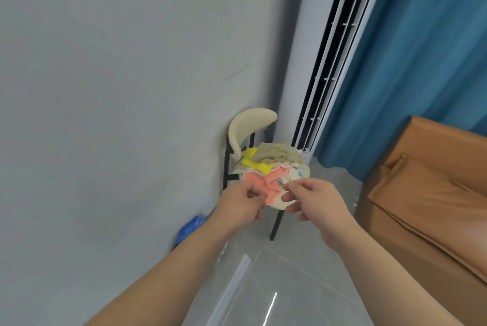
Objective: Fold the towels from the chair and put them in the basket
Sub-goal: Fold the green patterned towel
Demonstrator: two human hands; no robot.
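Note:
A cream chair with black legs stands against the grey wall. On its seat lies a heap of towels: a beige one on top, a yellow one, a salmon-pink one in front, and paler ones beside them. My left hand reaches in just left of the pink towel's hanging corner, fingers curled, holding nothing I can see. My right hand hovers at the seat's front right edge with fingers apart, empty. No basket is in view.
A tall white air conditioner stands behind the chair, with a blue curtain to its right. An orange-brown sofa fills the right side. A blue bag lies on the glossy floor by the wall.

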